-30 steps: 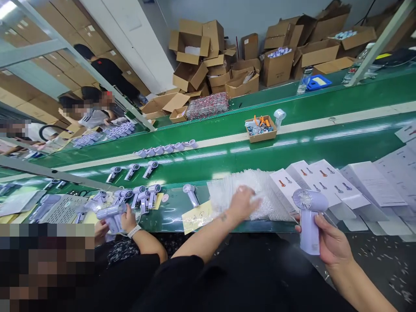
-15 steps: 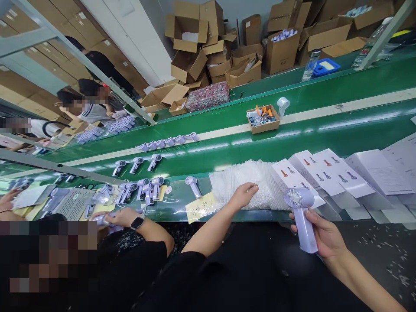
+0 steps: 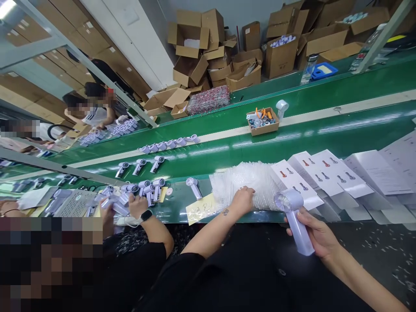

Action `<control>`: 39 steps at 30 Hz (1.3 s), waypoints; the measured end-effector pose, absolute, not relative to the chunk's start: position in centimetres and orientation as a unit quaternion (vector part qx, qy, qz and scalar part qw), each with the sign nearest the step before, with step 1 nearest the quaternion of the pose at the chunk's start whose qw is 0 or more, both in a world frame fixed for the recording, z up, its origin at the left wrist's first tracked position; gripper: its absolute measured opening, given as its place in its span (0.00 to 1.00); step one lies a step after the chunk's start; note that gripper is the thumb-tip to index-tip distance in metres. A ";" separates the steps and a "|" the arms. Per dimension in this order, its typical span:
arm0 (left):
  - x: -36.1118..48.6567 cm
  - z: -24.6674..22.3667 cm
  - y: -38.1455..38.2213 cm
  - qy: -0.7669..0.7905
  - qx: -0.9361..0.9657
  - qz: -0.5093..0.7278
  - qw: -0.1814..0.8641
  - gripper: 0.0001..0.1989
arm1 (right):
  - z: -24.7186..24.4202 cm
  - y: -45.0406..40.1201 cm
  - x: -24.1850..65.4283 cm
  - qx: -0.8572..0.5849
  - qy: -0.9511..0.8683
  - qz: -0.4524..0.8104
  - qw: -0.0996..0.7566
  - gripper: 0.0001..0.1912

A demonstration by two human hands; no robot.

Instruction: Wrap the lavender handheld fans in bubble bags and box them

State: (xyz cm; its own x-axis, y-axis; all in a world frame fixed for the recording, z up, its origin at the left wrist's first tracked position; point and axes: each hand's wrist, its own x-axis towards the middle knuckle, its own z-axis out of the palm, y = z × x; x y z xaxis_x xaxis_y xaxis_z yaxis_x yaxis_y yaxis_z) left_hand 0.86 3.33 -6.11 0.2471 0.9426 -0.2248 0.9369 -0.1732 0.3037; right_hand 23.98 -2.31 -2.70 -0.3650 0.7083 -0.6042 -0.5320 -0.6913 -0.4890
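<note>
My right hand (image 3: 316,232) is wrapped round the handle of a pale purple handheld fan (image 3: 297,219), its round grille up and to the left, over the bench's front edge. My left hand (image 3: 243,199) rests on a pile of clear bubble bags (image 3: 256,182); its fingers are bent against the bags, and whether they pinch one is hidden. To the left of the pile another purple fan (image 3: 194,188) lies beside a yellow handwritten note (image 3: 201,209). Printed leaflets (image 3: 297,175) overlap in a row to the right of the bags.
A co-worker's hands (image 3: 138,206) handle fans at the left, near more fans (image 3: 157,188). Behind are a green conveyor (image 3: 214,151) and a small parts box (image 3: 264,128). A metal post (image 3: 386,34) stands at upper right.
My left hand has lowered onto the bags, fingers turning down. The fan in my right hand has shifted slightly left. The co-worker's hands have moved up over the bench.
</note>
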 end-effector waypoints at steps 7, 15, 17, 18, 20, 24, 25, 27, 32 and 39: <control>2.0 -3.7 2.0 0.575 0.602 0.274 0.482 0.05 | -1.8 0.1 21.4 -0.304 -0.257 0.869 0.293 0.24; 2.5 -3.9 2.0 0.581 0.260 0.449 0.627 0.08 | -1.5 0.4 21.7 -0.333 -0.278 0.854 0.289 0.22; 2.4 -3.5 1.8 0.579 0.304 0.479 0.586 0.08 | -1.4 0.3 22.1 -0.332 -0.249 0.853 0.317 0.23; 2.2 -3.2 1.6 0.575 0.339 0.481 0.569 0.08 | -1.4 0.2 22.3 -0.328 -0.233 0.852 0.333 0.23; 1.6 -2.3 1.4 0.558 0.395 0.463 0.564 0.09 | -1.5 0.2 22.8 -0.320 -0.206 0.853 0.358 0.22; 0.7 -0.3 1.5 0.510 0.423 0.438 0.608 0.18 | -2.0 0.0 23.4 -0.304 -0.201 0.858 0.362 0.19; 0.8 0.0 1.6 0.497 0.440 0.426 0.614 0.20 | -2.1 0.0 23.5 -0.302 -0.208 0.859 0.358 0.19; 1.1 0.3 1.8 0.486 0.464 0.386 0.632 0.21 | -2.1 -0.1 23.5 -0.303 -0.221 0.857 0.355 0.19; 2.7 -0.3 2.3 0.565 0.476 0.343 0.580 0.13 | -1.4 -0.3 23.2 -0.318 -0.237 0.842 0.366 0.20; 3.4 0.3 2.5 0.500 0.695 0.434 0.280 0.11 | 0.2 -0.8 21.4 -0.387 -0.258 0.803 0.372 0.22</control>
